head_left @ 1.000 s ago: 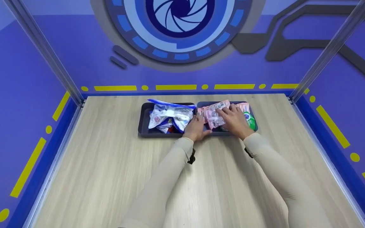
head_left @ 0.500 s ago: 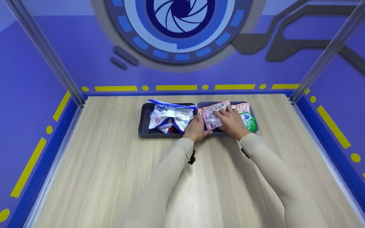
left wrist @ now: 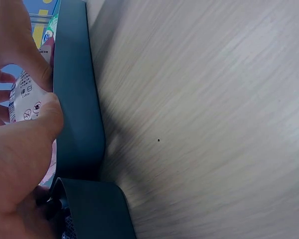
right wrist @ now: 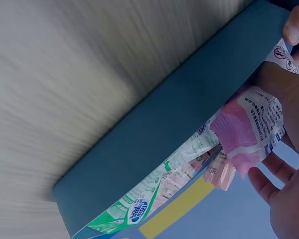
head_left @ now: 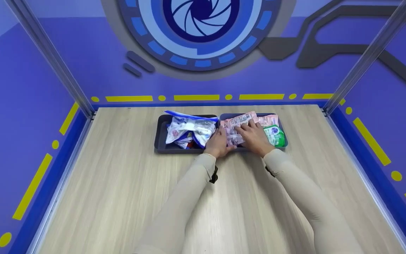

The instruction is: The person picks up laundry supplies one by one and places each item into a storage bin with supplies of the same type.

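Observation:
In the head view my right hand bends over a pink-and-white packet in the right-hand dark tray. The right wrist view shows this pink packet between its thumb side and fingertips. My left hand rests where the two trays meet, fingers pointing forward along the packet's left side. Its thumb reaches across to the right tray's front rim, close to the packet. Other pink packets and a green-and-white packet lie in the same tray.
The left-hand dark tray holds blue-and-white packets, one edge standing above the rim. Both trays stand side by side on a wooden table, near the back panel. Side panels with yellow markings flank the table.
My right hand has shifted left and slightly down with the pink packet, toward my left hand. More of the green packet shows. The left hand has stayed in place.

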{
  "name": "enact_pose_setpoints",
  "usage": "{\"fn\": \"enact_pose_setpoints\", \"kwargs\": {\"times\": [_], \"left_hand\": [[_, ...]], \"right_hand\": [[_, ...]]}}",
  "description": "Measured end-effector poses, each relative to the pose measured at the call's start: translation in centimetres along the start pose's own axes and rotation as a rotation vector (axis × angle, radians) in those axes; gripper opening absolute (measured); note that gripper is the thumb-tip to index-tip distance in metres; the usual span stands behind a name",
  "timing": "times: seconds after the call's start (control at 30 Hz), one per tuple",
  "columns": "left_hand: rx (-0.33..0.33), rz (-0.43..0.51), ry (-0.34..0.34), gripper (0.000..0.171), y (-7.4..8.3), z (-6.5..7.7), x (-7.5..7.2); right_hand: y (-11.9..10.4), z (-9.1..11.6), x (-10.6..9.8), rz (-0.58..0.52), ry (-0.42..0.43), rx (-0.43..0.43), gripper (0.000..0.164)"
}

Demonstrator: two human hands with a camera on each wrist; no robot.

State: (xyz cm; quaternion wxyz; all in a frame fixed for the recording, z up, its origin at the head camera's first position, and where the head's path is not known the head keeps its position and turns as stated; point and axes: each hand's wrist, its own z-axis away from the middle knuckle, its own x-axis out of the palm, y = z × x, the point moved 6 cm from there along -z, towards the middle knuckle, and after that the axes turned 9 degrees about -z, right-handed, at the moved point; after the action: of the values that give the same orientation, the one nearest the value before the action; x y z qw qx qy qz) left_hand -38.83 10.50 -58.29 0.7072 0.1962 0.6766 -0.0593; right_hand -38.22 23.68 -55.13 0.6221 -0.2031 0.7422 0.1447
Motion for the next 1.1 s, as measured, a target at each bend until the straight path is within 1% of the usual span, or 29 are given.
{"fn": "enact_pose_setpoints", "kwargs": {"times": [0.2,0.33,0.47,0.6,0.7,0.77,0.83,1.0,1.1], "left_hand": [[-0.001,0.0,-0.005,0.103,0.1,0.0,0.1],[-0.005,0.013,-0.019,0.105,0.1,-0.1,0.1],[-0.007,0.024,-0.03,0.103,0.0,-0.2,0.2],[-0.003,0.014,-0.034,0.104,0.0,-0.4,0.2],[-0.006,0.0,-0.052,0.105,-0.1,-0.5,0.5],[-0.01,-0.001,-0.057,0.105,-0.2,-0.6,0.7],[-0.012,0.003,-0.055,0.105,-0.2,-0.7,0.8],[-0.01,0.007,-0.045,0.109,-0.2,-0.8,0.9],[-0.007,0.008,-0.046,0.11,-0.2,-0.8,1.0]], "right_hand": [[0.2,0.1,0.1,-0.023,-0.033,0.031,0.068],[0.3,0.2,-0.2,-0.081,-0.056,0.031,0.07],[0.4,0.5,-0.7,-0.156,-0.068,0.023,0.072],[0.4,0.7,-1.4,-0.213,-0.029,-0.013,0.067],[0.2,0.8,-1.6,-0.22,0.005,-0.055,0.061],[0.2,0.8,-1.6,-0.22,0.012,-0.066,0.058],[0.2,0.8,-1.3,-0.226,-0.003,-0.053,0.056],[0.4,0.7,-0.9,-0.255,-0.052,0.011,0.056],[0.4,0.6,-0.8,-0.267,-0.062,0.031,0.056]]}}
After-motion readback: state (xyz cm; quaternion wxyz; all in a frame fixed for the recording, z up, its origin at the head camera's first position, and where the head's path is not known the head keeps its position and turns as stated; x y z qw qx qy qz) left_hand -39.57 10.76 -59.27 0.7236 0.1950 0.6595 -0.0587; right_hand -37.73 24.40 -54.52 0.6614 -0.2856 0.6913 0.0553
